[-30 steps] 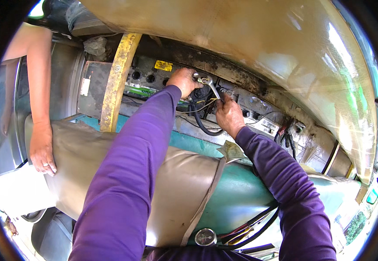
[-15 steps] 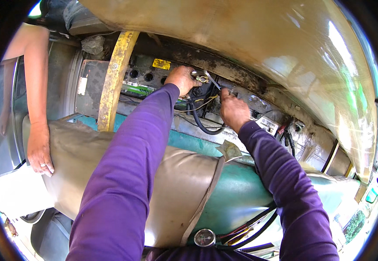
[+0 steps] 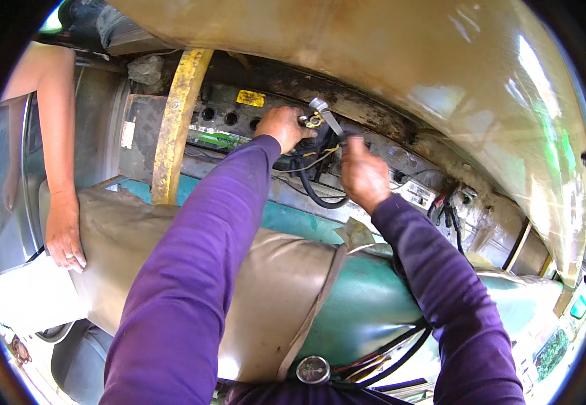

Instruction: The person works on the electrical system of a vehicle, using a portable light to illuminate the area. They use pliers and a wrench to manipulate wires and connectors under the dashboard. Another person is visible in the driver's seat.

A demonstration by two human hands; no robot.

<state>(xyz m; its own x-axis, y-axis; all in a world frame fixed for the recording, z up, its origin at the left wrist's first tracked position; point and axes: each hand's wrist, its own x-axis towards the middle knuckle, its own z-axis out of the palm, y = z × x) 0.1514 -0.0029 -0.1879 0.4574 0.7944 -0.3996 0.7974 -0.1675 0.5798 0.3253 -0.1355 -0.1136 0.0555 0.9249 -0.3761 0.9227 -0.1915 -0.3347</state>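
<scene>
My left hand [image 3: 282, 127] is closed around a brass battery terminal clamp [image 3: 314, 121], its fingers and thumb pinching the near side. A black cable [image 3: 312, 191] loops down below the clamp. In my right hand [image 3: 364, 171] is a silver wrench [image 3: 330, 121], gripped by its handle. The wrench's ring-shaped head points up and left, just above the clamp and apart from it. A dirty battery [image 3: 220, 108] with round holes along its top lies left of my left hand. A second battery [image 3: 411, 190] is partly hidden behind my right hand.
A yellow metal bar [image 3: 178, 121] crosses at left. Another person's hand [image 3: 65, 233] rests on the brown cover [image 3: 124, 216] over the green seat [image 3: 367, 290]. A round gauge [image 3: 313, 370] with cables is near my body. A brown panel [image 3: 374, 47] hangs overhead.
My right hand has lifted the wrench, and its head now shows above the clamp instead of down at it. My left hand stays on the clamp.
</scene>
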